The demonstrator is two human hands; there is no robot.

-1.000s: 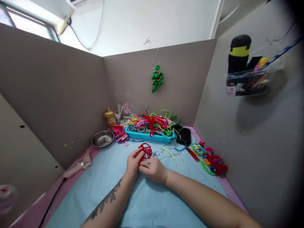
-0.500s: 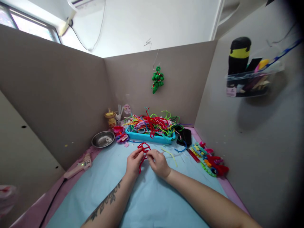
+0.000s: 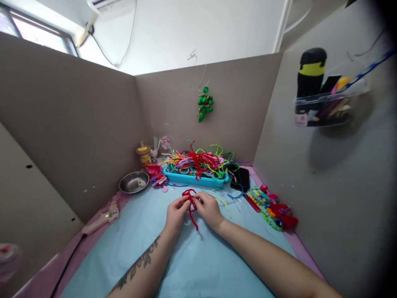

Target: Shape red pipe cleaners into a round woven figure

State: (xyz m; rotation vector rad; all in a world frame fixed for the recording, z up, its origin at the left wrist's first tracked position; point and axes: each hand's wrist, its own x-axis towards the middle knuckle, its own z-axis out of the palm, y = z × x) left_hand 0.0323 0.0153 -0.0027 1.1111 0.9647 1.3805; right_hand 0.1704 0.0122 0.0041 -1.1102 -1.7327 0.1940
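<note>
A looped red pipe cleaner (image 3: 192,216) is held above the blue cloth, bent into several small loops with one tail hanging toward me. My left hand (image 3: 178,212) pinches it from the left between thumb and fingertips. From the other side my right hand (image 3: 210,209) grips the loops, thumb and fingers closed. Where exactly the fingertips meet the wire is partly hidden. Just behind my hands stands a light-blue tray (image 3: 195,179) heaped with pipe cleaners (image 3: 201,159) of many colours. A yellow-green pipe cleaner (image 3: 223,203) lies right of my right hand.
A metal bowl (image 3: 134,183) with small pale bits stands left of the tray. A glue gun (image 3: 104,217) with a cord lies at the left edge. At right are a phone (image 3: 242,179), a red tool (image 3: 252,203) and colourful fuzzy pieces (image 3: 273,209). Grey panels (image 3: 198,82) enclose the table.
The red pipe cleaner has turned between my fingers: its tail now hangs down to the right instead of the left. Both hands have shifted slightly right.
</note>
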